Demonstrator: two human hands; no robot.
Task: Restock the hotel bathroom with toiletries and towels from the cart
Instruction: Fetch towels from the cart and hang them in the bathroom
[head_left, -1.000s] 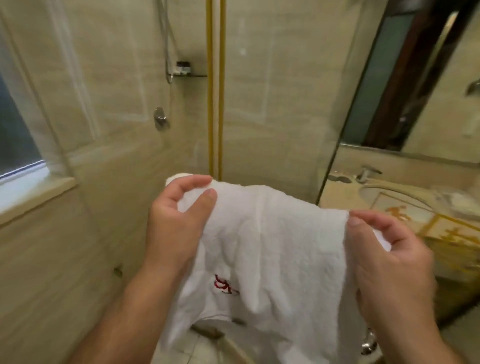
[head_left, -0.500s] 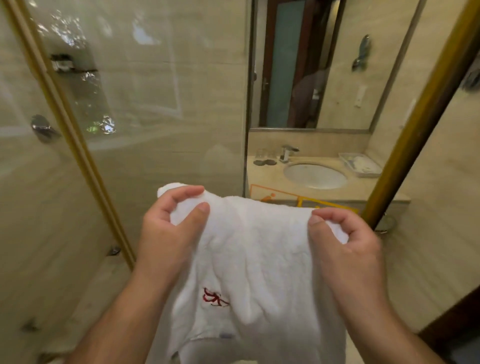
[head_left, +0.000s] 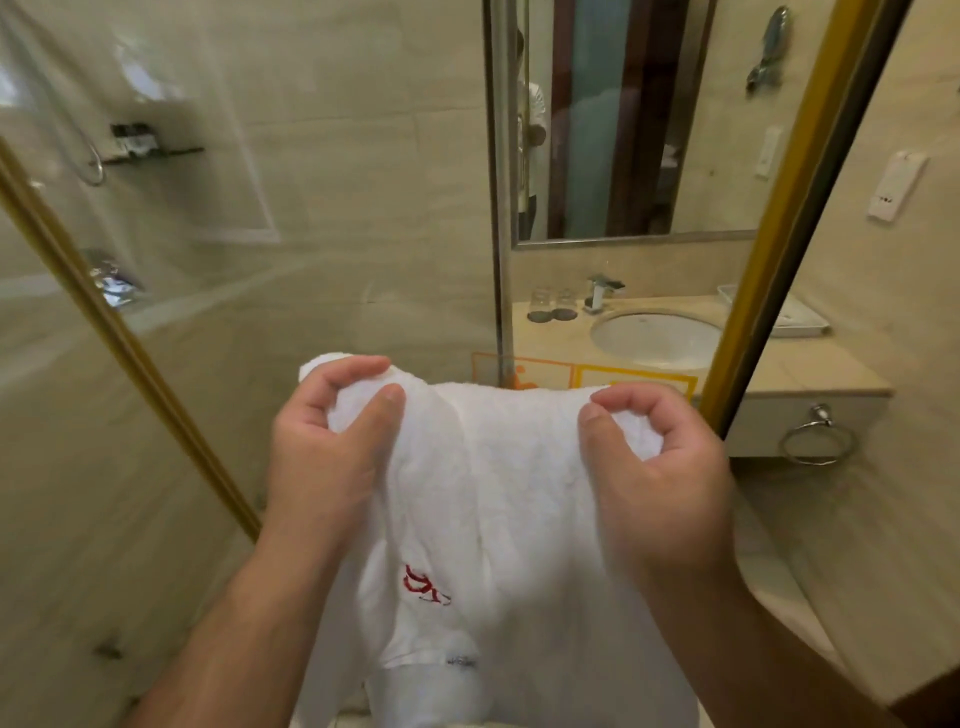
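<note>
white towel: held up close in front, top edge stretched between both hands, the rest hanging down past the bottom of the view.
left hand: fingers curled over the top left corner, thumb pressed on the near face; pinches the cloth.
right hand: thumb and forefinger pinch the top right edge, with a small bunch of cloth inside the curl.
red embroidered logo: on the near face, low and left of centre, a little blurred.

judgement: the step in hand is carrying the towel to where it hangs. the likely target is the towel ring on the front of the vanity counter, beyond and to the right of the right hand, well apart from it.

to do it well:
- keep the top edge level and taut so the hang stays square.
- narrow the towel with a lengthwise fold before threading the ring.
- leave the logo facing out.
- keep the hanging end off the floor.
- the gold door frame stands between hands and ring; swing round it, since cloth may catch there.

farther back: sink basin, faucet, two glasses, mirror above.
</note>
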